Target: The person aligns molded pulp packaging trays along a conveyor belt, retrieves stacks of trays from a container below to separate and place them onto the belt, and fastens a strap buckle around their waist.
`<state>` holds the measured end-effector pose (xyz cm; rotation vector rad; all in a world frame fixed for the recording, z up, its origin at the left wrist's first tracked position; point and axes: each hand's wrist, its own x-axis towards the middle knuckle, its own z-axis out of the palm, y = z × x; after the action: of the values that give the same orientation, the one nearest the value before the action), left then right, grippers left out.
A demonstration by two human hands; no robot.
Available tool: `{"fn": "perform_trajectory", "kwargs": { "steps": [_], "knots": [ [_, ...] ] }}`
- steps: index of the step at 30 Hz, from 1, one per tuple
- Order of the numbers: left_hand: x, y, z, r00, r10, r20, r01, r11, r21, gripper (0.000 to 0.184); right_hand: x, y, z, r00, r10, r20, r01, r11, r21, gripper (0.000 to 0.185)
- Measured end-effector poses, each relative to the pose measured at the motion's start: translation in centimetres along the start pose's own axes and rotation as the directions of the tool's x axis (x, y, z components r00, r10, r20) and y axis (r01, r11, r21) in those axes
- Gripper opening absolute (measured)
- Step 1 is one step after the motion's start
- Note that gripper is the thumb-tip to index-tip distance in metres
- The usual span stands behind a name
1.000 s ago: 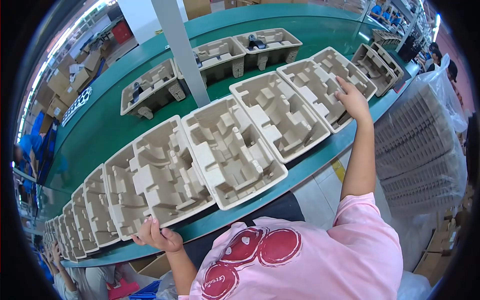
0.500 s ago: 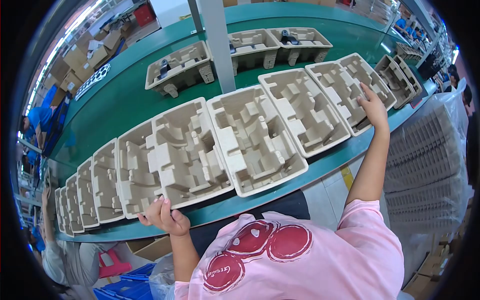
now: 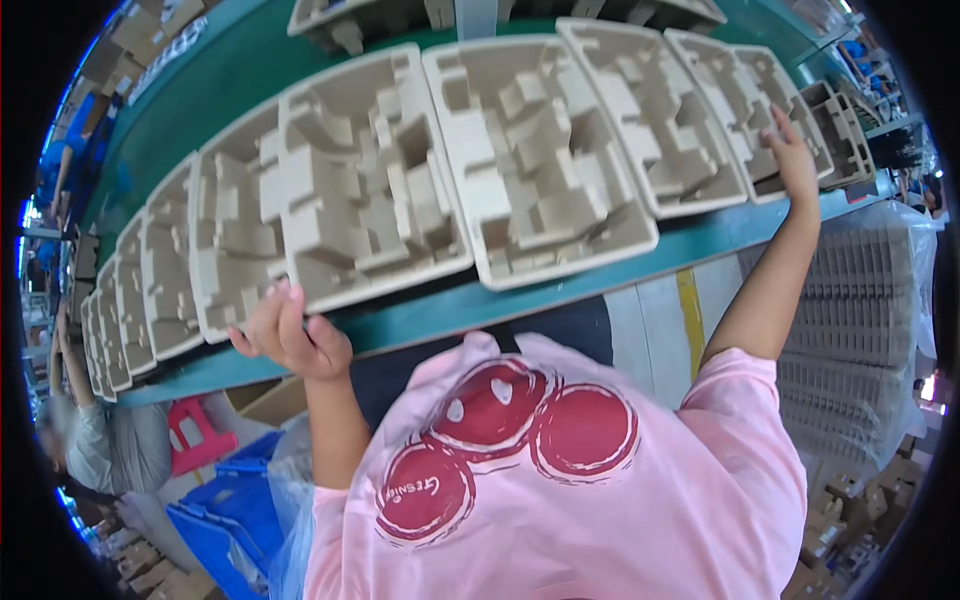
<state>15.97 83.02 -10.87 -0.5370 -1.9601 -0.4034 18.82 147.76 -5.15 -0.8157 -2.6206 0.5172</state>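
A row of beige molded pulp trays with shaped hollows runs along the workbench. My left hand (image 3: 298, 335) is at the front rim of a pulp tray (image 3: 240, 225) left of the middle. Its fingers are loosely bent and apart, with nothing seen in them; whether they touch the rim is unclear. To the right, my right hand (image 3: 792, 158) reaches over another pulp tray (image 3: 700, 100), index finger stretched out, grasping nothing visible. Between my hands lie a wide pulp tray (image 3: 375, 180), a middle pulp tray (image 3: 545, 160) and one more pulp tray (image 3: 655, 125).
The green bench (image 3: 420, 318) has more trays along its back, beside a metal post (image 3: 476, 18). Stacked trays in clear plastic (image 3: 850, 310) stand at right. Lower left are a blue crate (image 3: 235, 510), a pink stool (image 3: 195, 435) and another person's sleeve (image 3: 90, 445).
The view has tilted down, so the trays appear higher and the back row is mostly cut off. Both hands stay near the same trays; the trays show no clear shift along the bench.
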Motion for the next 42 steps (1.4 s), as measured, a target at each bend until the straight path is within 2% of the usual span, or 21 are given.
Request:
{"fn": "perform_trajectory", "kwargs": {
  "steps": [5,7,10,12,13,14,15,16,17,18,19,21,22,23,27,28,30,32,33,37,42],
  "knots": [
    [0.6,0.3,-0.6,1.000,0.018,0.018,-0.019,0.998,0.062,0.026,0.8,0.6,-0.4,0.998,-0.022,-0.051,0.023,1.000,0.017,0.051],
    [0.7,0.7,-0.9,0.999,0.051,0.012,-0.052,0.992,0.112,0.021,-1.3,-1.0,-1.9,0.940,-0.140,-0.312,0.130,0.990,-0.054,0.039],
    [-0.3,1.3,-2.0,0.988,0.128,-0.085,-0.132,0.991,-0.039,0.016,-6.0,-5.4,-4.0,0.698,-0.331,-0.635,0.262,0.943,-0.203,0.026],
    [-0.6,1.6,-2.8,0.958,0.194,-0.211,-0.231,0.957,-0.173,0.014,-11.4,-9.6,-4.9,0.506,-0.260,-0.823,0.400,0.915,-0.044,0.021],
    [-0.5,2.3,-4.3,0.967,0.235,0.097,-0.192,0.926,-0.326,0.015,-13.8,-10.4,-5.8,0.343,-0.524,-0.780,0.681,0.711,-0.178,0.021],
    [-0.3,3.5,-6.0,0.871,0.299,0.389,-0.099,0.884,-0.457,0.018,-17.1,-10.7,-6.0,0.432,-0.570,-0.699,0.807,0.590,0.017,0.018],
    [-0.2,4.7,-6.3,0.758,0.281,0.588,0.006,0.899,-0.438,0.013,-20.7,-13.3,-4.0,0.482,-0.642,-0.596,0.873,0.410,0.264,0.013],
    [-0.9,4.9,-6.4,0.640,0.259,0.724,0.159,0.877,-0.454,0.014,-23.0,-14.5,-3.3,0.469,-0.855,-0.220,0.811,0.319,0.491,0.012],
    [-2.3,5.1,-6.4,0.494,0.251,0.832,0.309,0.844,-0.438,0.015,-25.4,-16.0,-1.1,0.489,-0.872,-0.040,0.740,0.390,0.548,0.018],
    [-3.7,5.4,-6.4,0.435,0.199,0.878,0.460,0.790,-0.406,0.016,-27.3,-15.9,1.8,0.533,-0.825,0.189,0.555,0.509,0.658,0.022],
    [-3.1,6.6,-6.3,0.292,0.178,0.940,0.577,0.751,-0.322,0.020,-28.9,-16.1,4.0,0.556,-0.675,0.485,0.196,0.673,0.713,0.021],
    [-2.7,7.8,-5.5,0.210,0.339,0.917,0.688,0.615,-0.385,0.022,-30.7,-15.6,6.9,0.427,-0.548,0.719,-0.025,0.788,0.615,0.018],
    [-2.2,7.7,-5.0,0.075,0.398,0.915,0.697,0.635,-0.333,0.023,-31.7,-14.6,8.3,0.373,-0.641,0.671,0.074,0.742,0.667,0.015],
    [-1.7,7.6,-4.6,0.075,0.398,0.914,0.698,0.634,-0.333,0.023,-31.6,-14.6,8.1,0.373,-0.640,0.672,0.074,0.742,0.666,0.015],
    [-0.4,7.3,-4.0,0.265,0.645,0.717,0.629,0.448,-0.635,0.018,-30.4,-14.9,6.6,0.126,-0.544,0.829,-0.228,0.798,0.558,0.012],
    [-0.5,7.3,-4.1,0.264,0.645,0.717,0.630,0.448,-0.635,0.018,-30.5,-14.8,7.0,0.125,-0.544,0.830,-0.228,0.798,0.558,0.012],
    [-1.0,7.4,-4.4,-0.019,0.507,0.862,0.819,0.502,-0.277,0.015,-30.9,-14.2,8.8,0.055,-0.450,0.891,-0.394,0.810,0.434,0.010],
    [-1.2,7.5,-4.6,-0.334,0.368,0.868,0.863,0.489,0.125,0.013,-30.8,-14.1,10.1,-0.028,-0.361,0.932,-0.539,0.791,0.290,0.009],
    [-1.1,7.6,-4.5,-0.334,0.366,0.869,0.864,0.487,0.127,0.013,-30.5,-14.5,10.1,-0.031,-0.361,0.932,-0.537,0.793,0.289,0.009],
    [-0.2,7.9,-3.1,-0.552,0.347,0.758,0.704,0.681,0.201,0.013,-29.2,-17.4,9.5,-0.088,-0.458,0.885,-0.145,0.885,0.443,0.009],
    [-1.0,6.8,-2.8,-0.374,0.497,0.783,0.800,0.600,0.002,0.011,-29.0,-18.6,10.5,-0.052,-0.562,0.826,0.138,0.815,0.563,0.007]
  ]
}}
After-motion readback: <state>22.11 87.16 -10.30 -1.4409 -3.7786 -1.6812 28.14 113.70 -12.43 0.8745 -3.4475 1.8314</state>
